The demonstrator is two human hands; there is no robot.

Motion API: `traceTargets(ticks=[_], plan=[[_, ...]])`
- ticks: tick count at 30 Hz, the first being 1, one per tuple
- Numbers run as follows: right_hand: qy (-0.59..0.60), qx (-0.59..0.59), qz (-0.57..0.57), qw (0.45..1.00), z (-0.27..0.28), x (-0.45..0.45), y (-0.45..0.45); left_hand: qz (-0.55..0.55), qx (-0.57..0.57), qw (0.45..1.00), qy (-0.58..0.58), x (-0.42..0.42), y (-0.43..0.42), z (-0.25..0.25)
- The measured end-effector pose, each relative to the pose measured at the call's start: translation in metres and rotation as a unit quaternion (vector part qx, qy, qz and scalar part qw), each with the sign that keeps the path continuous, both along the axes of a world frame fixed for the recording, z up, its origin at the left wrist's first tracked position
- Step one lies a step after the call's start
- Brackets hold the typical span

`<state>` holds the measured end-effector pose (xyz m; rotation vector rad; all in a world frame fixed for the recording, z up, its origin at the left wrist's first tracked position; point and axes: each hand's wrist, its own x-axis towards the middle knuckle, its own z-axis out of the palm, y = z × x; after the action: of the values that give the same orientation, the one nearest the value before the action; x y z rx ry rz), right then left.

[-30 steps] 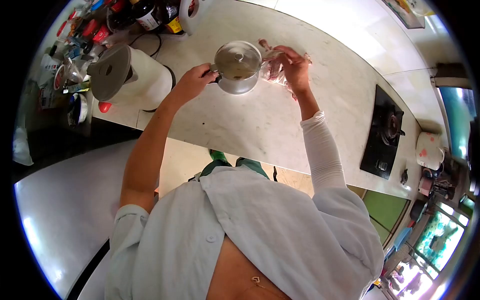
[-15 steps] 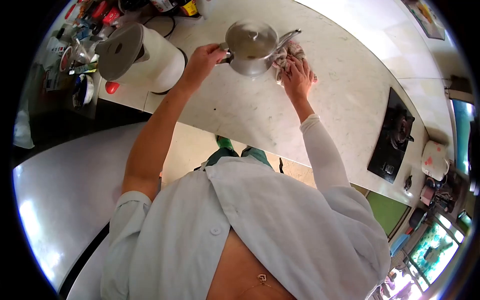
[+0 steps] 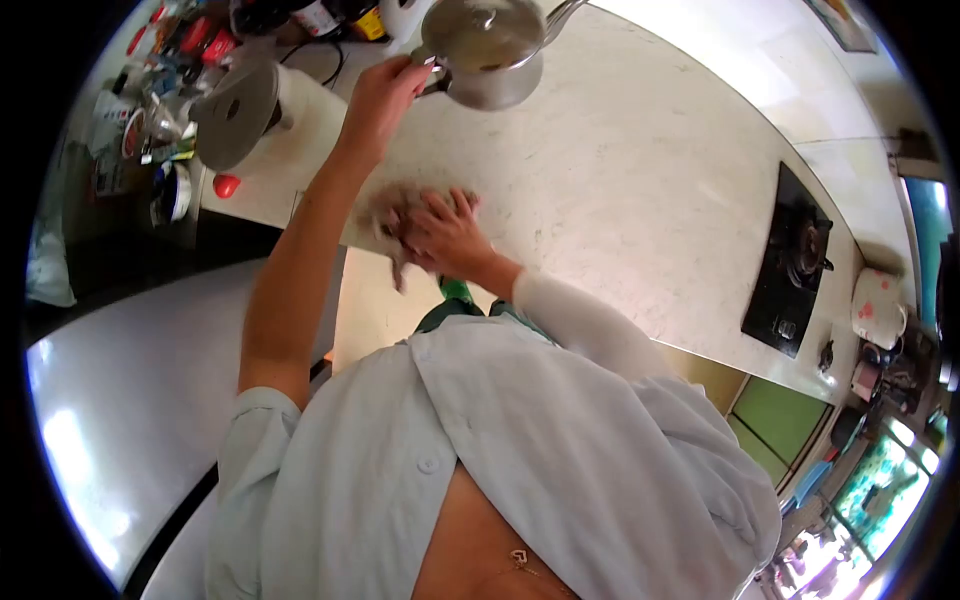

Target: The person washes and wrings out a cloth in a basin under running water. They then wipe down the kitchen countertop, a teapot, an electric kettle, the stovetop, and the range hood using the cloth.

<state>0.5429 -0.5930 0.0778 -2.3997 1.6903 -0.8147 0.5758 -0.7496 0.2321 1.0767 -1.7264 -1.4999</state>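
Kettle (image 3: 492, 65) and cloth (image 3: 393, 212) are the things in hand, both at or over a long pale surface (image 3: 620, 200). Far along to the right, a black stove (image 3: 785, 265) is set into it, well apart from both. A white container (image 3: 312, 112) with a grey lid stands at the left end, just beyond the left forearm.

The kettle is toward the back. Whether its base rests on the surface or is lifted, I cannot tell. The left hand (image 3: 385, 105) has its fingers closed around the side handle, probably because that gives a secure hold, and the spout points away from them.

The cloth lies bunched at the front edge, one end hanging past it. The right hand (image 3: 455, 237) is over it, fingers partly spread, perhaps to press it down over a wider patch; the blur hides whether they also pinch it. The kettle is well apart from the cloth, which seems to give the right hand room.

Smallest is a red object (image 3: 227, 186) near the container, at the edge.
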Motion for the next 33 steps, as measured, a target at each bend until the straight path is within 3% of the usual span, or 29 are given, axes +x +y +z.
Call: traceTargets(ticks=[1,3,7,9,12,13,15,19,21,23,25,26,27,29,33], plan=[[-0.014,-0.001,0.034,0.999,-0.002,-0.013,0.018,-0.007,0.025,1.0,0.005,-0.001,0.0,-0.007],[-0.046,0.013,-0.017,0.999,0.0,-0.058,0.055,-0.018,0.076,0.997,0.014,-0.005,0.003,-0.022],[0.003,-0.04,-0.253,0.967,-0.016,-0.183,0.129,-0.049,0.035,0.998,-0.016,-0.027,0.012,-0.058],[0.044,-0.015,-0.372,0.927,0.002,-0.226,0.164,-0.079,0.078,0.994,0.003,-0.04,0.02,-0.064],[0.117,0.181,-0.559,0.801,0.033,-0.253,0.18,-0.113,0.121,0.986,0.028,-0.065,0.034,-0.077],[0.119,0.176,-0.563,0.799,0.041,-0.262,0.176,-0.117,0.117,0.985,0.038,-0.072,0.037,-0.08],[0.028,0.028,-0.444,0.895,0.062,-0.277,0.162,-0.135,0.101,0.984,0.049,-0.083,0.042,-0.083],[-0.076,-0.013,-0.294,0.953,0.145,-0.236,0.088,-0.164,0.12,0.977,0.066,-0.102,0.053,-0.083],[-0.005,-0.012,-0.238,0.971,0.149,-0.227,0.058,-0.186,0.118,0.971,0.095,-0.108,0.052,-0.089],[0.005,-0.001,-0.22,0.976,0.15,-0.217,0.034,-0.2,0.103,0.971,0.08,-0.113,0.049,-0.095],[0.087,0.062,-0.21,0.972,0.138,-0.218,0.013,-0.237,0.094,0.965,0.061,-0.114,0.049,-0.095],[0.106,0.037,-0.21,0.971,0.132,-0.225,0.004,-0.24,0.143,0.957,0.08,-0.11,0.049,-0.09],[0.101,0.012,-0.199,0.975,0.123,-0.237,-0.003,-0.172,0.136,0.972,0.082,-0.107,0.058,-0.083],[0.076,-0.016,-0.182,0.98,0.106,-0.267,-0.02,-0.114,-0.149,0.982,0.019,-0.105,0.052,-0.098],[0.142,-0.025,-0.271,0.952,0.102,-0.318,-0.058,-0.141,-0.024,0.989,0.027,-0.045,0.063,-0.066]])
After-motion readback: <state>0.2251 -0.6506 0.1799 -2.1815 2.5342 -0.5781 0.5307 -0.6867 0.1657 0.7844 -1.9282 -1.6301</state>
